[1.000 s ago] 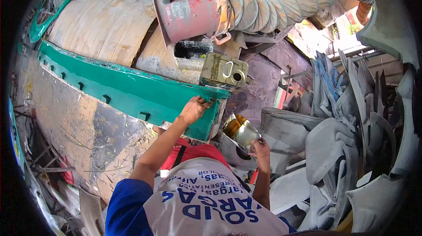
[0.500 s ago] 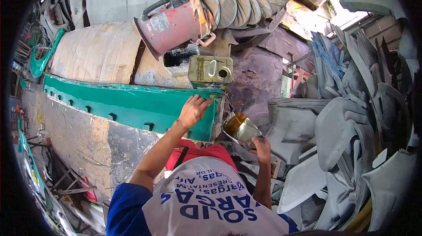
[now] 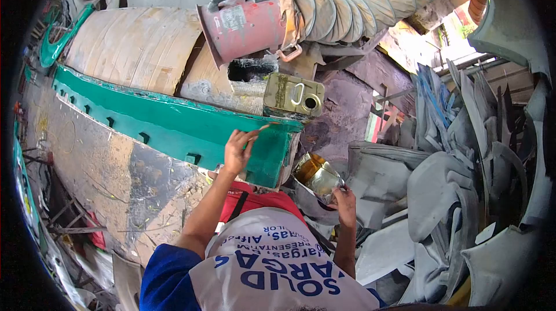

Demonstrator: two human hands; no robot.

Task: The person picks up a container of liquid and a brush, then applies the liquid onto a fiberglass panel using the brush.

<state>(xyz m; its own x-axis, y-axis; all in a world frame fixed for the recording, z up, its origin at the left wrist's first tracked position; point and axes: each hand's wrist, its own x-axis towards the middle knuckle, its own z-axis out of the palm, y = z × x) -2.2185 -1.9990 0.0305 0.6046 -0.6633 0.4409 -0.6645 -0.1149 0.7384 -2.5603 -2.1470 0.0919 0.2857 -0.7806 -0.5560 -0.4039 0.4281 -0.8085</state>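
Observation:
Over the right part of the long green panel, my left hand is closed on a thin brown tool, whose far end points to the panel's upper right corner. Exactly what kind of tool it is cannot be made out. My right hand grips the rim of a cut-open metal container, tilted beside the panel's right end. Its inside looks shiny and amber. Against the panel's upper edge is a closed rectangular metal can with a handle and a round opening.
A pink blower with a wide ribbed hose lies beyond the panel, near a tan curved mould. Many grey moulded parts are piled at the right. A stained work surface extends at the left.
My left hand has drawn back slightly left and down from the panel's corner, and the thin tool now shows. My right hand still holds the container. The view has shifted back and forth.

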